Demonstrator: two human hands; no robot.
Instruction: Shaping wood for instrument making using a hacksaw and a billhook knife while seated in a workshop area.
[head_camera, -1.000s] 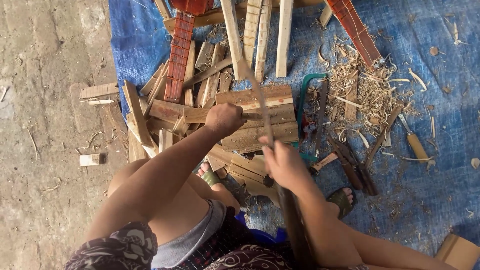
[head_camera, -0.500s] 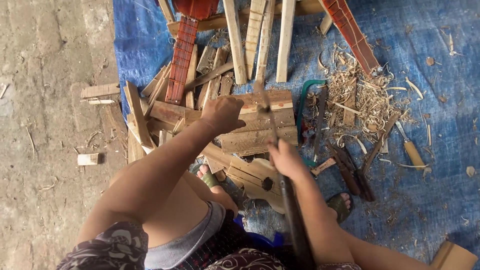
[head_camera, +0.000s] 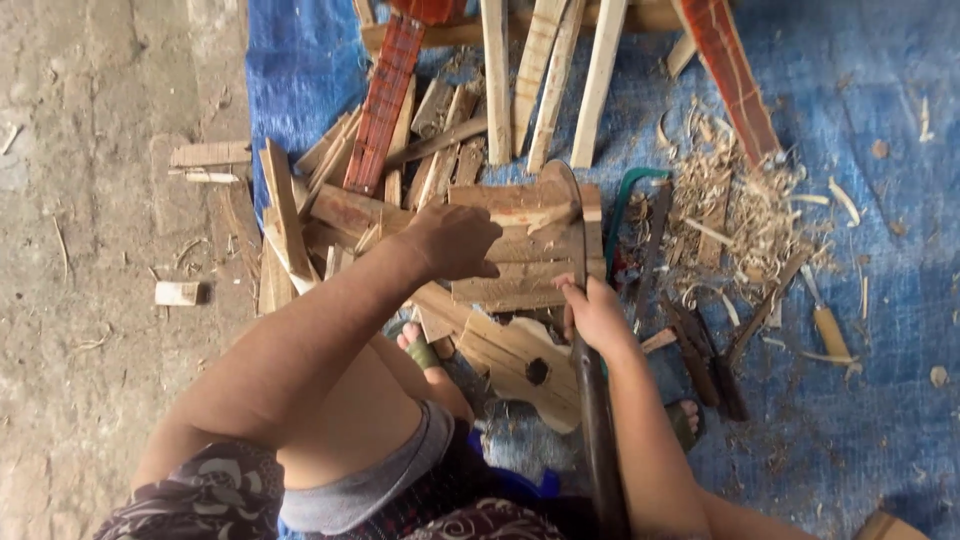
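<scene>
Two hands: left hand (head_camera: 455, 240) on slatted wood (head_camera: 520, 250), right hand (head_camera: 598, 315) around curved blade (head_camera: 572, 215).

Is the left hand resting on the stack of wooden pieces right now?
Yes, the left hand lies flat on the wooden pieces while the right hand grips a curved blade.

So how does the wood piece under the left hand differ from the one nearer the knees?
The slatted wood panel under the left hand has no visible hole; the guitar-shaped board nearer the knees has a round one. The panel lies on the scrap pile; the board lies lower, untouched. Both are pale, unpainted wood.
</scene>
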